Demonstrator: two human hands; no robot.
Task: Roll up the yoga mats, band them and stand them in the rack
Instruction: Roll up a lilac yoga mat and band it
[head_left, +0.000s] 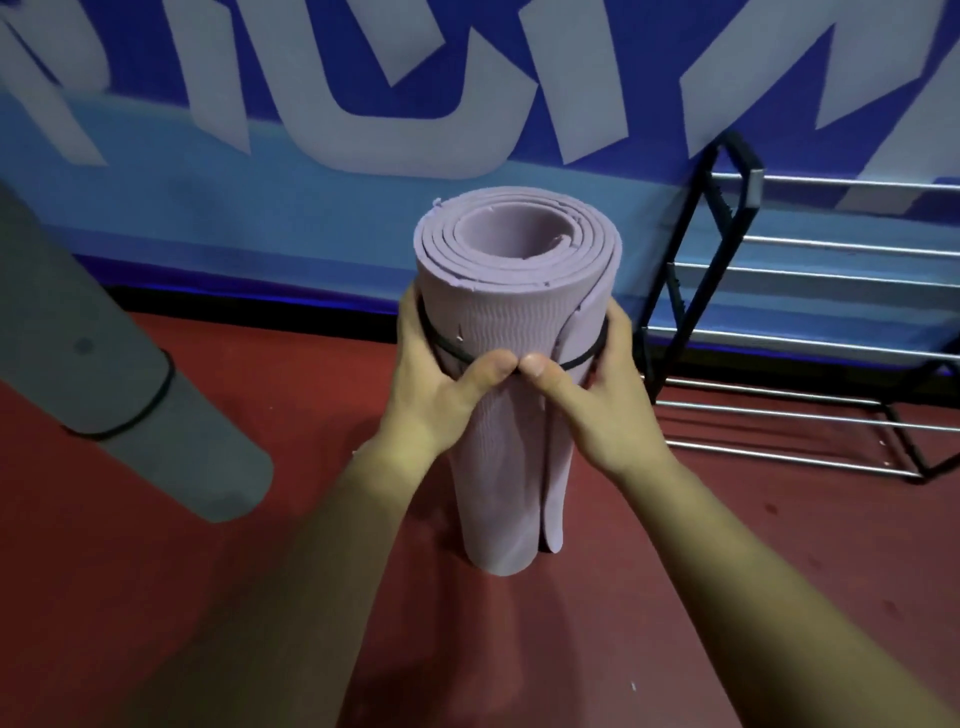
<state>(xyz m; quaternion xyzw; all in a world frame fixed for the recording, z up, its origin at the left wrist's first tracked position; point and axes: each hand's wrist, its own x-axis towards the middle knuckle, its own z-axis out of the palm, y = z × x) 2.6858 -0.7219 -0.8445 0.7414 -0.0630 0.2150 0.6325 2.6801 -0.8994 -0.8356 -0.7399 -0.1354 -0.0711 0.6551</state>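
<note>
A rolled lilac yoga mat stands upright on the red floor in the middle of the view. A thin black band runs round its upper part. My left hand wraps the mat's left side and my right hand wraps its right side. Both thumbs meet at the front, pressing on the band. A grey rolled mat with its own black band leans in from the left. The rack, a black frame with silver bars, stands at the right against the wall.
A blue wall banner with large pale letters runs behind the mat. The red floor stretches toward me under my forearms.
</note>
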